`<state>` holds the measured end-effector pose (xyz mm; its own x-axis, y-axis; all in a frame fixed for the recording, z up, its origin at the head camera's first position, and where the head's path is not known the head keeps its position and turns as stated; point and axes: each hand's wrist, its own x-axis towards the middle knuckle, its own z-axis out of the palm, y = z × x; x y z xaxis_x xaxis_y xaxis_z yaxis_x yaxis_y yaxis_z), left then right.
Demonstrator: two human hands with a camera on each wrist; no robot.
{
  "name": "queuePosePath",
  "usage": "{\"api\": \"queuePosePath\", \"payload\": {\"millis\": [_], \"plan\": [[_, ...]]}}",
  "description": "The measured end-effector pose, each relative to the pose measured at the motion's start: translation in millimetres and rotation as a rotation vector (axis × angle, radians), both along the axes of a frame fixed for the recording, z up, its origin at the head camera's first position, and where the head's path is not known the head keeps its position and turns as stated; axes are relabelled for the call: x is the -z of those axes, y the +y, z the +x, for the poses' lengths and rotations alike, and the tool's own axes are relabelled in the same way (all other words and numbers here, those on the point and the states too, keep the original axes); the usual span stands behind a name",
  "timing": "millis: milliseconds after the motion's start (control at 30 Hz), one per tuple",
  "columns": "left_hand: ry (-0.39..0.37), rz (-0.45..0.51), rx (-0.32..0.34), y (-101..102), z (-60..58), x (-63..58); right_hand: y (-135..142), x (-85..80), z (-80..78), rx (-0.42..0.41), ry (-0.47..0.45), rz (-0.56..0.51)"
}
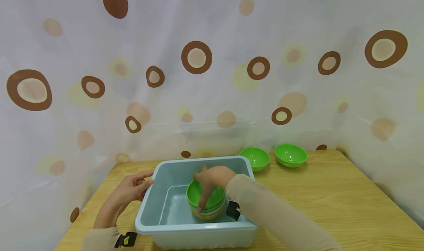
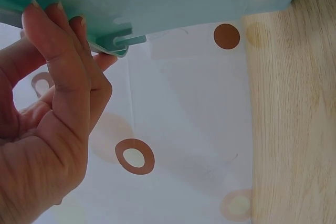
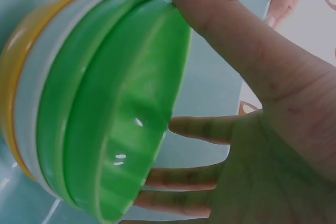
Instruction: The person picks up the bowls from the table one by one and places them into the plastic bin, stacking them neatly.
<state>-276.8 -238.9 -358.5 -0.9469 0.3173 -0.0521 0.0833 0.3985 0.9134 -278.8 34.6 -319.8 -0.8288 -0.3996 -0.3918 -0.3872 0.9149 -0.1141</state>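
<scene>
A nested stack of bowls, green ones on top and white and yellow ones below, sits inside a pale blue basin. My right hand arches over this stack, thumb at the near rim and fingers at the far rim. The right wrist view shows the thumb across the green rim and the fingertips partly hidden behind the opposite rim. At the basin's left edge, my left hand grips the rim, its thumb on top. From below, the left wrist view has its fingers against the outer wall under the lip.
Two loose green bowls, one just behind the basin's right corner and another farther right, stand at the back of the wooden table. A patterned curtain hangs behind and along both sides.
</scene>
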Motion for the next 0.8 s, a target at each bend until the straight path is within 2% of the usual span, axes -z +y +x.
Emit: {"api": "queuePosePath", "payload": {"millis": [167,367,533,667,800], "plan": [[-0.011,0.003,0.006,-1,2.6,0.7,0,0.5,0.3,-0.013,0.018,-0.01],[-0.016,0.005,0.001,0,2.3,1.9,4,-8.4,4.9,-0.089,0.08,-0.044],[-0.015,0.005,0.012,-1,2.4,2.2,12,-24.2,13.5,-0.147,0.141,-0.102],[-0.008,0.004,0.017,-3,2.4,1.6,20,-40.0,19.2,-0.216,0.219,-0.202],[-0.001,0.014,0.028,-3,1.4,1.0,31,-57.2,24.6,-0.233,0.249,-0.297]]}}
